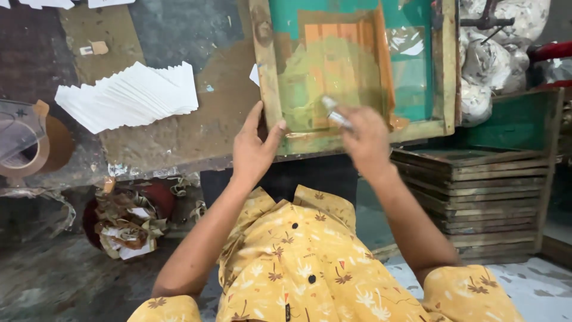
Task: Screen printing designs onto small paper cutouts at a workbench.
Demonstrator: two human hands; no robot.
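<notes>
A wooden-framed printing screen (pixel 267 71) with green and orange mesh lies on the worn table. My left hand (pixel 253 149) grips the frame's near left corner, thumb on the front rail. My right hand (pixel 366 140) is over the screen's lower middle and holds a small pale tool (pixel 335 113), blurred by motion, against the mesh. My yellow patterned shirt fills the bottom of the view.
A fanned stack of white paper sheets (pixel 131 95) lies left of the screen. A roll of brown tape (pixel 27 149) sits at the far left edge. A bin of paper scraps (pixel 128 223) stands on the floor. Stacked wooden frames (pixel 488 197) rise at the right.
</notes>
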